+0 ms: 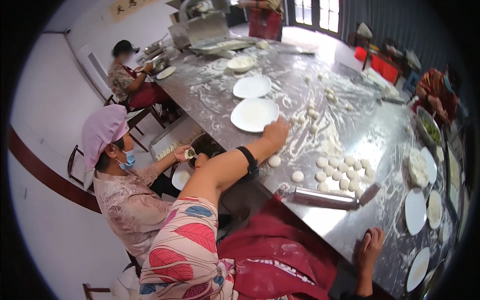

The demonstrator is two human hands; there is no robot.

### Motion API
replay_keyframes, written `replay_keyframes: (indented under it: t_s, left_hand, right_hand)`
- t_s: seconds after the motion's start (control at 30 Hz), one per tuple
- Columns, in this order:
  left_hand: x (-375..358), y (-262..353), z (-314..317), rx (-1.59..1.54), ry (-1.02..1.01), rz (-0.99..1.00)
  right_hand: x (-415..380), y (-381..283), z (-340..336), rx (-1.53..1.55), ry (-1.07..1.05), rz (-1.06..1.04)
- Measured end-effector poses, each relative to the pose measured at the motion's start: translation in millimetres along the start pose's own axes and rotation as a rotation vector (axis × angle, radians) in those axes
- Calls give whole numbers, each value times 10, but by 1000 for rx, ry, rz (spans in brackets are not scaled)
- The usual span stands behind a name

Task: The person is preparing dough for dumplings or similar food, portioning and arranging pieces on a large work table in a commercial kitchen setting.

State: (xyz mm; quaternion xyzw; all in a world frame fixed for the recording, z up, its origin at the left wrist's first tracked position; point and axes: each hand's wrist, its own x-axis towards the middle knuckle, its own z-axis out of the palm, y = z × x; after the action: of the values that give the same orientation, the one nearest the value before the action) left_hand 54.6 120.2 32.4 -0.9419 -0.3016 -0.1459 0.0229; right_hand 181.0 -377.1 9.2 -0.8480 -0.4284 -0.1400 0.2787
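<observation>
My left hand (276,134) reaches far across the steel table, closed at the lower right rim of a white plate (250,116). A second white plate (252,87) stands just beyond it. Near the table's front edge lies my right hand (370,246), its fingers curled in with nothing visible in them. Between my hands are a metal rolling pin (322,198) and a cluster of round dough pieces (337,176). One dough round (274,160) sits close below my left wrist. Smaller dough balls (312,114) are scattered right of the left hand.
On my left a seated person (112,185) in a pink cap holds a filled wrapper (189,153). Another person (132,82) sits farther back. Along the right edge stand white plates (415,211), a dough mound (419,168) and a bowl of greens (430,131). A steel machine (200,25) stands behind.
</observation>
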Motion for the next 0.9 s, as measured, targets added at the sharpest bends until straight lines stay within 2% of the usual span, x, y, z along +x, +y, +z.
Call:
replay_keyframes:
  t_s: [0.13, 0.4, 0.5, 0.6, 0.7, 0.8, 0.9]
  left_hand:
    - [121, -133, 127, -25, -53, 27]
    - [-603, -382, -7, -278, -59, 184]
    - [-641, -425, -122, -223, -128, 237]
    - [-518, -352, -222, -338, -13, 355]
    - [-266, -312, -20, -336, -80, 425]
    - [-200, -301, 167, -190, -261, 447]
    - [-220, -313, 234, -196, -268, 420]
  right_hand:
    - [38, -77, -33, 31, 3, -2]
    - [36, -180, -45, 62, 2, 17]
    - [23, -142, -17, 54, 6, 7]
    - [17, -136, -31, 40, -26, 19]
    - [11, -96, -18, 55, -12, -2]
    - [-5, -13, 5, 43, -17, -9]
    - [-4, -47, 1, 109, -27, 38]
